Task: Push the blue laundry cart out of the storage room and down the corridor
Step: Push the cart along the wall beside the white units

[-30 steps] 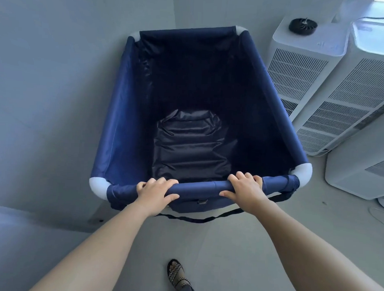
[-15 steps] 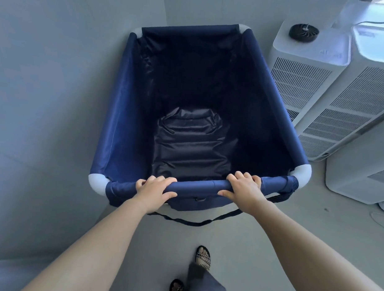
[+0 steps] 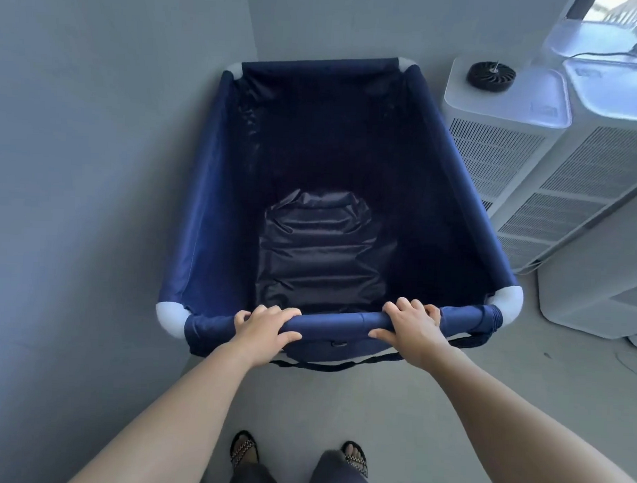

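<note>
blue cart (image 3: 210, 201), underside hidden by fabric

The cart (image 3: 210, 208) is navy cloth with a faint sheen; the pad (image 3: 320, 252) on its bottom is darker, glossy and creased. Its corner caps (image 3: 508, 302) look like smooth matt white plastic. The units (image 3: 502, 99) are smooth white plastic with ribbed grilles. Floor (image 3: 358, 405) and wall (image 3: 96, 161) are matt grey.

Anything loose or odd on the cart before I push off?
A black strap hangs slack under the near rail of the cart, looping towards its right corner; it might snag a foot. The left hand and right hand grip the rail.
</note>
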Demonstrator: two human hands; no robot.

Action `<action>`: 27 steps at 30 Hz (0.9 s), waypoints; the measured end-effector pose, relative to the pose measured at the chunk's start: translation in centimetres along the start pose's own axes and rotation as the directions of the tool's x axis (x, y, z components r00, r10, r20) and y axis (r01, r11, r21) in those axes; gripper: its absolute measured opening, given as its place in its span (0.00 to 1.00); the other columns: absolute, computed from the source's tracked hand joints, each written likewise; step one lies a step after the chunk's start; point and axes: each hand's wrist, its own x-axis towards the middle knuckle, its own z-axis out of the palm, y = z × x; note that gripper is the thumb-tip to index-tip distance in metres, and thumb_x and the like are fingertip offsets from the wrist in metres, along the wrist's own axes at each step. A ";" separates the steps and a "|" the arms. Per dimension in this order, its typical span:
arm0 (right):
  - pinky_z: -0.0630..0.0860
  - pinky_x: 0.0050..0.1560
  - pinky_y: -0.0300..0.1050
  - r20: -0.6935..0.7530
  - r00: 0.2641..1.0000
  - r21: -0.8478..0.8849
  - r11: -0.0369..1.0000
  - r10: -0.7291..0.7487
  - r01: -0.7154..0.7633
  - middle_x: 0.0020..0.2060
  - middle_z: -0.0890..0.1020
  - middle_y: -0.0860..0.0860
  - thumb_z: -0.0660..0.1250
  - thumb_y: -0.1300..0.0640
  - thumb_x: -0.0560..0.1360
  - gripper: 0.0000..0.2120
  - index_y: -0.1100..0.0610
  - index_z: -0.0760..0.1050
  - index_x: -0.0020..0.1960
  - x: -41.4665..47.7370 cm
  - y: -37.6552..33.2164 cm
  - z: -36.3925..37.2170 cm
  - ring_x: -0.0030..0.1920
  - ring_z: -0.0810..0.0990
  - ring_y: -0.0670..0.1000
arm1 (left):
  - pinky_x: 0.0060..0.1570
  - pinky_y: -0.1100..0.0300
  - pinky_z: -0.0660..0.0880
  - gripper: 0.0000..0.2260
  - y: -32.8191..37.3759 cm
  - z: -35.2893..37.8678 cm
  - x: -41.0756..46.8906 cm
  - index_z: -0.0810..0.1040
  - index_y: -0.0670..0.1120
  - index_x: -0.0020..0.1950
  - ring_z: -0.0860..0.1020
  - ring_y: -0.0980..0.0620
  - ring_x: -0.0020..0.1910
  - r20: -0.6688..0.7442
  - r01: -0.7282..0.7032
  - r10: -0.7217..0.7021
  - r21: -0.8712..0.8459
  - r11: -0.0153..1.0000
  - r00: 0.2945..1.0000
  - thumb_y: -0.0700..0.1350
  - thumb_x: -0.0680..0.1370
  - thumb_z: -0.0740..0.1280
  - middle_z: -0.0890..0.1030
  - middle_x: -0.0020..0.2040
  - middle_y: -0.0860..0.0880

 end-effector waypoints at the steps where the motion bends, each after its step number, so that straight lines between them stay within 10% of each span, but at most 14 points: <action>1: 0.61 0.57 0.51 -0.003 1.000 0.005 1.000 0.010 -0.010 0.51 0.72 0.49 0.53 0.32 0.74 0.24 0.50 0.68 0.57 0.2 -0.2 -0.1 0.53 0.69 0.53 | 0.64 0.51 0.54 0.14 -0.2 -0.3 0.3 0.65 0.61 0.65 0.66 0.53 0.60 0.006 -0.008 0.008 0.002 1.000 1.000 0.57 0.80 0.56 0.74 0.59 0.57; 27: 0.62 0.58 0.52 0.027 0.989 0.100 0.984 0.142 -0.144 0.52 0.73 0.50 0.53 0.32 0.74 0.25 0.51 0.68 0.58 3.5 -10.4 -0.8 0.55 0.70 0.54 | 0.59 0.55 0.54 0.14 -10.9 -5.9 4.1 0.67 0.62 0.64 0.67 0.55 0.57 0.077 -0.150 0.146 0.044 0.988 0.986 0.57 0.79 0.58 0.73 0.52 0.59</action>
